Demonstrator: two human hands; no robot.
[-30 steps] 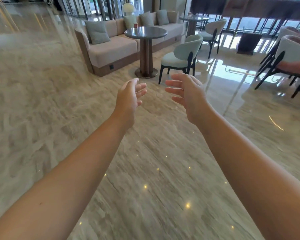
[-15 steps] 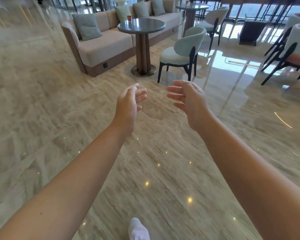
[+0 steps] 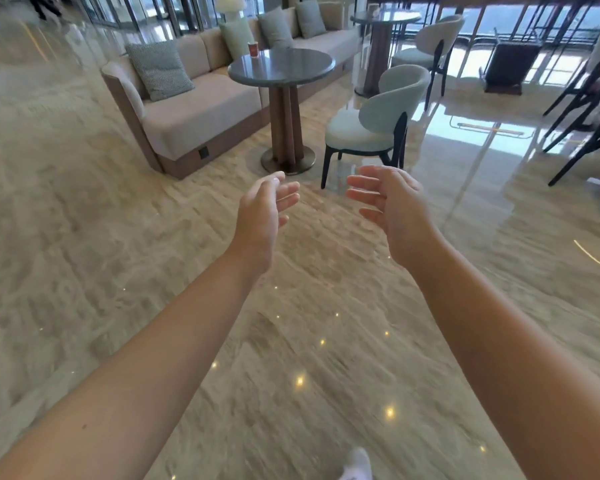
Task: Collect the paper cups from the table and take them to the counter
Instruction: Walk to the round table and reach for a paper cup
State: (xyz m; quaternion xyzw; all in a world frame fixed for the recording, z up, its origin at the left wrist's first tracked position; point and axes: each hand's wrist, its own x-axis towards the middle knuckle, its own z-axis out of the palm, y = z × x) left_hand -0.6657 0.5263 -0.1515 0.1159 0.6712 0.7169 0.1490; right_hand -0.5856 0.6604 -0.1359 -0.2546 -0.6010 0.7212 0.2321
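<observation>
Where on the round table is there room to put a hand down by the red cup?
The round table is bare except for the red cup at its far left rim, so the near and right parts are free. Tightest around it: sofa left, chair right.

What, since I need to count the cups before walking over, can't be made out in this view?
Head view:
- Red paper cup on the near round table: too small to tell whether it is empty or what its print says.
- Far round table: too small and distant to tell whether a cup stands on it.
- Counter: nowhere in the picture.
- White shoe: cut off by the bottom edge.
</observation>
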